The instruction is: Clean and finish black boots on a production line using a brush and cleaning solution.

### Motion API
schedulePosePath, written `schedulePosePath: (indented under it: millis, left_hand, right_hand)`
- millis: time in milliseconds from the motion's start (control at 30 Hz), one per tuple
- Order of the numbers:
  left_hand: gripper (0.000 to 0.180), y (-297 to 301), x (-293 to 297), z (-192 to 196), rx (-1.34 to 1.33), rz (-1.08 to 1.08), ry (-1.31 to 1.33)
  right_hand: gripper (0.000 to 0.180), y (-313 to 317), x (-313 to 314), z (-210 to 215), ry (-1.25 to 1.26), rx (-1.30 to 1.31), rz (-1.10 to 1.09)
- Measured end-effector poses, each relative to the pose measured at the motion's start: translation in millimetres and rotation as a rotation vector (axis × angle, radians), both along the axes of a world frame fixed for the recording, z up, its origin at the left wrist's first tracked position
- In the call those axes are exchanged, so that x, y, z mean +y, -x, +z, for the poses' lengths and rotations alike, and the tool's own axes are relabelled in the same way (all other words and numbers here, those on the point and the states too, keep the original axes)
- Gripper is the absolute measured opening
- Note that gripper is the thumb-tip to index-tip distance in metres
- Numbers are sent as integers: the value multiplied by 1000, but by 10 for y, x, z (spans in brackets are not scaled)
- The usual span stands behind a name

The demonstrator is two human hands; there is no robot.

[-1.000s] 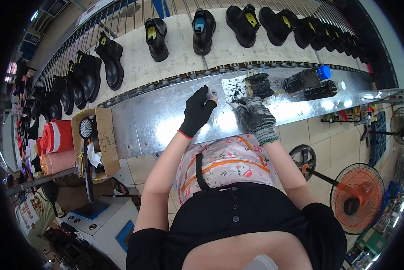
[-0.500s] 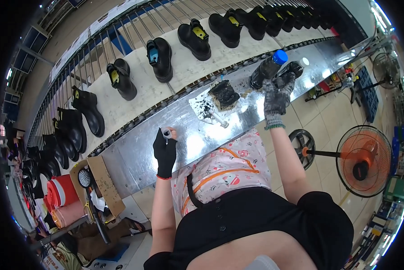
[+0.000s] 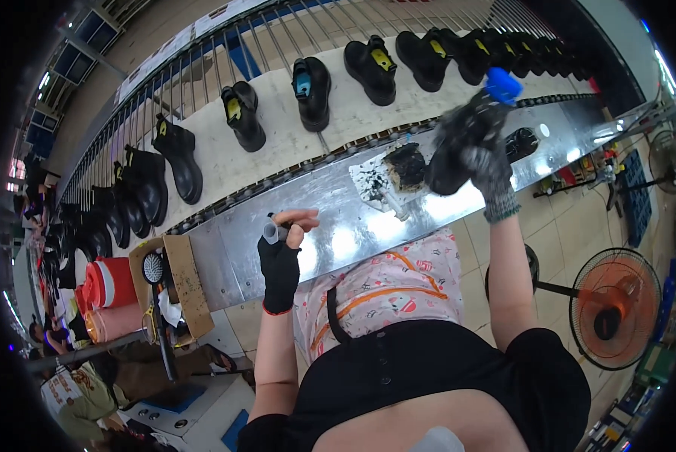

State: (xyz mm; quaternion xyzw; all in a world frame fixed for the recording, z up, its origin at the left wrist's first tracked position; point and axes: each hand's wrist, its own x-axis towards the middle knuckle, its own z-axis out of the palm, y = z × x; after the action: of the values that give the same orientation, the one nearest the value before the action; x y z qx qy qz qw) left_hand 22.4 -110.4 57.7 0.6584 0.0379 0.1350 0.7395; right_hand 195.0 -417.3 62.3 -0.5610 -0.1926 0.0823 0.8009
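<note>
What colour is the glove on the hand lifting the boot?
Speckled grey knit, on the right hand gripping the black boot; the head view shows it.

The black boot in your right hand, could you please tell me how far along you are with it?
Done: finished-looking black boots stand in a row on the belt. In hand: the right hand lifts one black boot off the metal bench, while the left hand holds a small grey tube. Left: this boot is not yet on the belt.
</note>
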Motion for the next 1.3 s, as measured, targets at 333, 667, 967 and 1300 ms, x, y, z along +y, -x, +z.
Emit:
schedulePosePath:
  millis: [333, 667, 967, 1300]
  left_hand:
    - [32, -54, 2, 541, -116, -584, -100]
    - [33, -26, 58, 78, 45, 214, -212]
    - [43, -10, -45, -113, 77, -66, -246]
    - [49, -99, -236, -206, -38, -85, -263]
  right_hand:
    - [82, 775, 626, 238, 528, 105, 1002]
    - [72, 702, 967, 85, 1057, -594, 420]
    - [57, 418, 1018, 738, 1245, -1021, 222]
    - [46, 325, 1103, 1135, 1366, -1365, 239]
